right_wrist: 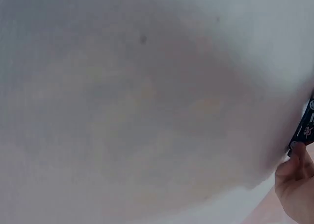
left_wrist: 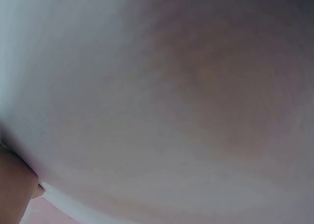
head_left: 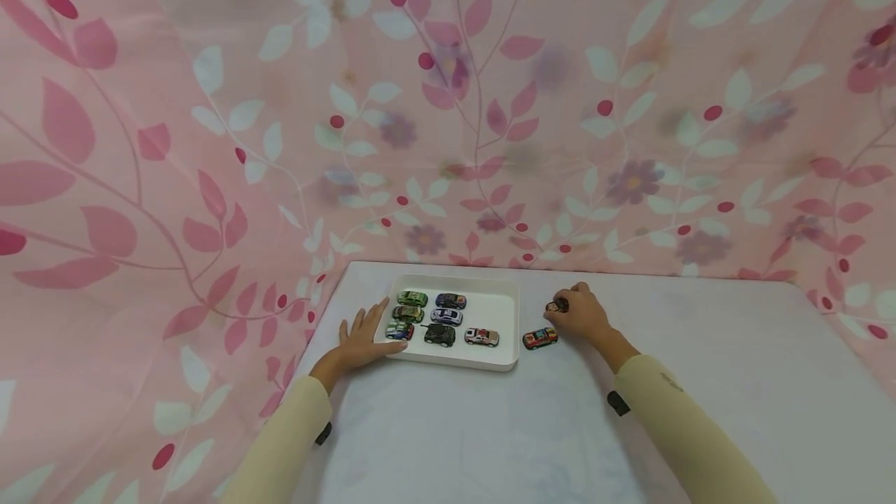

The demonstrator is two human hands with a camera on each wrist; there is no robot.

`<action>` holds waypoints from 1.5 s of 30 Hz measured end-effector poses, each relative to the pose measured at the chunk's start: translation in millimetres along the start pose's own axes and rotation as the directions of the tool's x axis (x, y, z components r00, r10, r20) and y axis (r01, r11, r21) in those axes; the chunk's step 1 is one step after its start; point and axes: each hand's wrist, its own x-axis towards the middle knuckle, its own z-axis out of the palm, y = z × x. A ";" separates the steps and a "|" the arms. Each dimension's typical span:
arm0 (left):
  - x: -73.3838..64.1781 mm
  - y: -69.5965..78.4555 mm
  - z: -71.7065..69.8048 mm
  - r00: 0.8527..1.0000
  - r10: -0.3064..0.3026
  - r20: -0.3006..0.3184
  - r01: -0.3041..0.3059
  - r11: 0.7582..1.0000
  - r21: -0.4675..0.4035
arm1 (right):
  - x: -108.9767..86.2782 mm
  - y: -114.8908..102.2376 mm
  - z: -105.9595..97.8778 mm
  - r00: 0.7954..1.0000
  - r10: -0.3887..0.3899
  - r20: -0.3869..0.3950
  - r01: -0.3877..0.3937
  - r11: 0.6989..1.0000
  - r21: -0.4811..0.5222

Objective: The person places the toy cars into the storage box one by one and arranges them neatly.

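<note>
At the left edge of a white tray (head_left: 498,364) rests my left hand (head_left: 360,339), its fingers straight and spread and its thumb over the near rim. Several toy cars stand in the tray, among them a green car (head_left: 412,299), a white and red car (head_left: 481,337) and a dark tank-like vehicle (head_left: 439,334). To the right of the tray, my right hand (head_left: 582,316) pinches a dark toy car (head_left: 556,306); its dark side (right_wrist: 305,128) shows in the right wrist view. An orange and red toy car (head_left: 540,338) sits between that hand and the tray.
The white-covered table (head_left: 448,426) reaches back to a pink floral curtain (head_left: 476,138), which also hangs along the left side. Cloth fills most of both wrist views.
</note>
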 end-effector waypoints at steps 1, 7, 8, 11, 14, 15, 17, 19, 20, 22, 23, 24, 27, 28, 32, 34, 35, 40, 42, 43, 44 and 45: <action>-0.2 -0.3 0.8 1.000 0.000 0.002 0.000 1.000 -0.001 | -0.8 1.5 -1.7 1.000 0.011 0.009 -0.012 1.000 0.008; 1.0 -1.5 0.3 1.000 0.015 0.000 -0.015 1.000 -0.002 | -5.8 9.0 -7.5 1.000 -0.007 0.005 0.006 0.999 0.046; 1.1 -1.3 -0.4 1.000 0.017 0.000 -0.017 1.000 -0.003 | -6.5 10.8 -7.3 1.000 -0.026 -0.006 0.027 0.998 0.053; 1.1 0.0 -2.6 1.000 0.009 0.005 -0.009 1.000 0.004 | -7.6 17.6 -5.6 0.997 -0.072 -0.038 0.075 0.994 0.074; 1.4 0.9 -2.4 1.000 -0.005 0.013 0.005 1.000 0.013 | -8.8 25.4 -5.8 0.998 -0.039 -0.045 0.045 0.988 0.146; 1.4 1.1 -2.0 1.000 -0.004 0.012 0.004 1.000 0.008 | -9.5 28.3 -6.3 0.999 -0.021 -0.043 0.028 0.985 0.168; 1.5 0.8 -1.8 1.000 0.001 0.011 -0.001 1.000 0.005 | -10.7 33.2 -9.4 0.999 0.019 -0.036 -0.012 0.980 0.197; 1.0 0.4 -1.3 1.000 0.008 0.010 -0.008 1.000 -0.001 | -12.4 38.8 -12.4 0.999 0.038 -0.030 -0.032 0.981 0.189; 0.4 0.4 -1.2 1.000 0.011 0.009 -0.011 1.000 -0.004 | -13.7 41.7 -13.9 0.999 0.037 -0.024 -0.032 0.985 0.171; -0.5 0.3 -1.0 1.000 0.018 0.010 -0.018 1.000 -0.014 | -15.9 47.3 -17.0 0.999 0.037 -0.009 -0.036 0.988 0.151; -1.0 0.0 -0.6 1.000 0.018 0.008 -0.018 1.000 -0.010 | -16.8 50.0 -18.4 0.999 0.038 0.002 -0.038 0.988 0.149; -1.0 -0.6 -0.2 1.000 0.015 0.008 -0.015 1.000 -0.003 | -17.3 52.5 -19.8 0.999 0.038 0.017 -0.040 0.987 0.153; 0.1 -2.3 0.9 1.000 0.012 0.007 -0.012 1.000 0.009 | -18.5 58.4 -25.5 0.996 0.052 0.072 -0.064 0.981 0.183; 0.7 -2.7 1.0 1.000 0.012 0.006 -0.012 1.000 0.009 | -18.5 59.6 -27.7 0.994 0.065 0.086 -0.081 0.976 0.200; 3.1 -3.1 -0.6 1.000 0.011 0.007 -0.011 1.000 0.007 | -17.7 61.3 -36.7 0.985 0.122 0.122 -0.149 0.959 0.242; 3.7 -3.0 -2.0 1.000 0.006 0.014 -0.006 1.000 0.002 | -17.4 59.5 -38.5 0.983 0.132 0.126 -0.159 0.957 0.243; 3.8 -3.1 -2.6 1.000 -0.002 0.021 0.001 1.000 0.011 | -17.3 58.1 -38.7 0.984 0.124 0.126 -0.151 0.960 0.235; 4.9 -0.5 -4.7 1.000 0.002 0.027 -0.002 1.000 0.008 | -15.0 45.6 -32.5 0.995 0.071 0.067 -0.081 0.981 0.174; 4.4 0.5 -5.6 1.000 0.008 0.022 -0.008 1.000 0.010 | -12.3 39.9 -27.1 0.998 0.049 0.025 -0.052 0.988 0.144; 3.6 0.3 -5.3 1.000 0.007 0.020 -0.007 1.000 0.012 | -11.2 37.0 -23.7 0.999 0.047 0.012 -0.048 0.990 0.130; 2.5 -0.5 -4.2 1.000 0.002 0.023 -0.003 1.000 0.014 | -10.3 33.9 -19.8 0.999 0.046 0.003 -0.046 0.992 0.121; 0.0 -1.3 -3.6 1.000 -0.004 0.027 0.004 1.000 0.014 | -10.0 29.3 -15.5 0.999 0.047 -0.006 -0.046 0.992 0.117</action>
